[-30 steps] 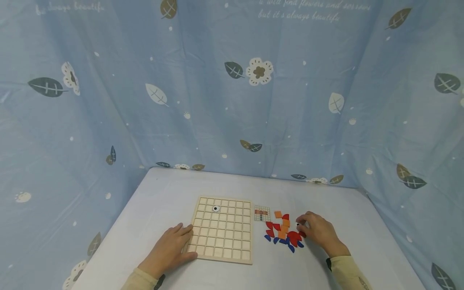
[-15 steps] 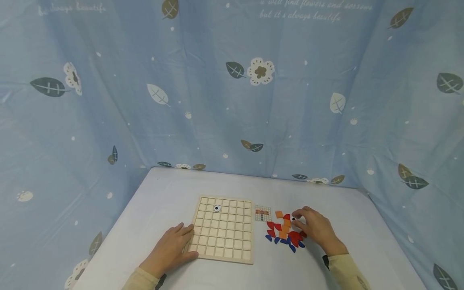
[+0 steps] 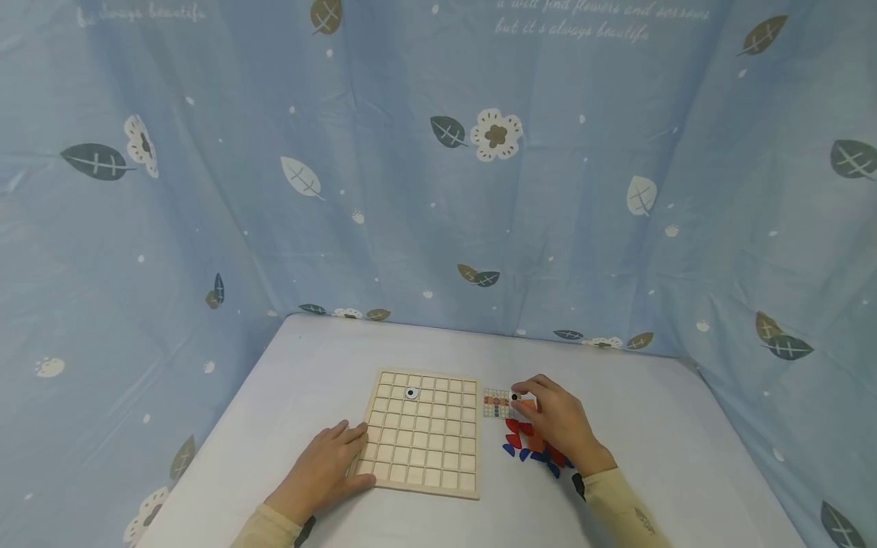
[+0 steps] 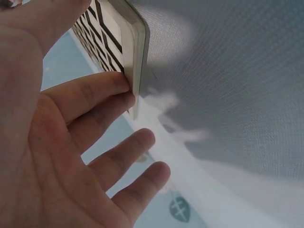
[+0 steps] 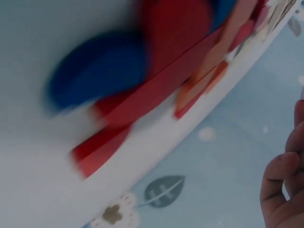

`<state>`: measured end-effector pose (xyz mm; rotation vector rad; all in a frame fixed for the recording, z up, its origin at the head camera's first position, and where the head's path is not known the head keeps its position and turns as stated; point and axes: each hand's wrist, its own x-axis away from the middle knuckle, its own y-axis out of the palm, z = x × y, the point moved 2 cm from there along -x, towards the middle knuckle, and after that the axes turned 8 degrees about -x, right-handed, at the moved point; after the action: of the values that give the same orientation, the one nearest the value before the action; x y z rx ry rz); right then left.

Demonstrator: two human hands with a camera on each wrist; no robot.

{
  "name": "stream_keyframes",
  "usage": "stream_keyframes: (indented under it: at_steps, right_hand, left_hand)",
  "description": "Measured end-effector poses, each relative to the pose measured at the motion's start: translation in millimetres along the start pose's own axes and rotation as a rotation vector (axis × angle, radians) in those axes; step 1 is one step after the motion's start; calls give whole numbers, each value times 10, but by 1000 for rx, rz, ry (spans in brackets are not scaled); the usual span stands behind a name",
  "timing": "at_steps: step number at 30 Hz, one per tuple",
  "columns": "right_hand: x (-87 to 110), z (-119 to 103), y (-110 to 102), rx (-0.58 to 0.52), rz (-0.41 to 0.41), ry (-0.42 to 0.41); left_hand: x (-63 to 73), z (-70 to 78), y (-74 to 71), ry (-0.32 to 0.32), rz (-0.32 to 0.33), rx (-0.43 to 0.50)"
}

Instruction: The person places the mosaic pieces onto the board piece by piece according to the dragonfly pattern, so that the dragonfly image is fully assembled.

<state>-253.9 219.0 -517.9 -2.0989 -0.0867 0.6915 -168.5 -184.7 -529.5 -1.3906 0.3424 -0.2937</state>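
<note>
A square wooden grid board [image 3: 422, 445] lies on the table, with a white eye tile [image 3: 412, 393] in one of its upper cells. My left hand [image 3: 323, 466] rests at the board's near left corner. In the left wrist view its fingertips [image 4: 124, 81] touch the board's edge, and the other fingers are spread. My right hand [image 3: 563, 420] pinches a second white eye tile [image 3: 515, 397] between thumb and fingertips. That tile is above the right side of a small pattern card [image 3: 495, 403]. The right wrist view shows only some curled fingers [image 5: 282, 168] and not the tile.
Beneath and beside my right hand lie red pieces [image 3: 513, 441], orange squares [image 3: 537, 443] and blue pieces [image 3: 553, 471], partly hidden by the hand. A blue patterned curtain [image 3: 411, 190] hangs behind the white table [image 3: 411, 525].
My right hand has moved left from the right side of the loose pieces to the pattern card, carrying the eye tile. The left hand has stayed at the board's corner.
</note>
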Motion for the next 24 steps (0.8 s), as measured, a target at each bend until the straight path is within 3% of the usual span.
stream_keyframes:
  at_steps: [5,12,19,24]
  right_hand:
    - [-111,-169,115,-29,37,-116]
    - [-242,-361,259,-101,-6,-130]
    - [-405,-513,441,-123,-4,-246]
    - [-508,-616,539,-140,-43,-228]
  left_hand:
    - [2,-15,22,1,4,-1]
    - [12,-23,29,-9,-17,7]
    - [19,-15,20,-21,-28,7]
    - [33,-2,6,-22,-24,19]
